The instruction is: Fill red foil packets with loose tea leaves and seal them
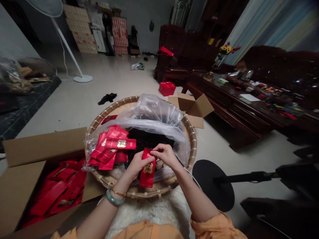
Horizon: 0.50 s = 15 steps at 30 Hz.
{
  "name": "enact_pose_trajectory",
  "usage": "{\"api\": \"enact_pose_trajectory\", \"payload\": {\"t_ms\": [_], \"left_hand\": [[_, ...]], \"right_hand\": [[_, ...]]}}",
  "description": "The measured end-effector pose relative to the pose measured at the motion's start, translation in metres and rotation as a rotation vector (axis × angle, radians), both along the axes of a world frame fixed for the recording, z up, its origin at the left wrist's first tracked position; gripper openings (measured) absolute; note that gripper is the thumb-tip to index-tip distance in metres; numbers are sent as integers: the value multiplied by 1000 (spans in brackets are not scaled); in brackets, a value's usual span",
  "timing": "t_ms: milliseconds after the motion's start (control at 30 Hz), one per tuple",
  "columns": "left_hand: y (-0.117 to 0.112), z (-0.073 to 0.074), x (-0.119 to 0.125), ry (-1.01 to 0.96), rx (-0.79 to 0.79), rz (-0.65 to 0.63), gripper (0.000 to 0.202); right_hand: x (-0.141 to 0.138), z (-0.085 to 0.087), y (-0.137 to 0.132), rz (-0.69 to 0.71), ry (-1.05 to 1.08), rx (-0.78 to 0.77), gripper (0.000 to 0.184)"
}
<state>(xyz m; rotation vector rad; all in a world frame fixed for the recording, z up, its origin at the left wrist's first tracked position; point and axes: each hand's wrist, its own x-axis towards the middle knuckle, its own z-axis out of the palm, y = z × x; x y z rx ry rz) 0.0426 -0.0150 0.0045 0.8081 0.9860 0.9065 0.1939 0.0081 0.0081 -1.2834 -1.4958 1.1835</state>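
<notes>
A red printed packet is held upright over the near side of a round woven bamboo tray. My left hand grips the packet's left edge, thumb across its front. At its top end, my right hand pinches the packet between thumb and fingers. Behind my hands, a large clear plastic bag lies open in the tray, with dark loose leaf-like stuff inside. To the left of my hands, a pile of similar red packets rests on the bag.
An open cardboard box full of red packets stands at the near left. Beyond the tray sit another open carton and a red box. A black round stand base is at the right, below a long dark wooden table.
</notes>
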Motion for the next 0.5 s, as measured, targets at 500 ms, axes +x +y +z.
{"api": "enact_pose_trajectory", "payload": {"t_ms": [500], "left_hand": [[5, -15, -4, -104, -132, -32, 47]], "right_hand": [[52, -42, -22, -147, -1166, 29, 51]]}}
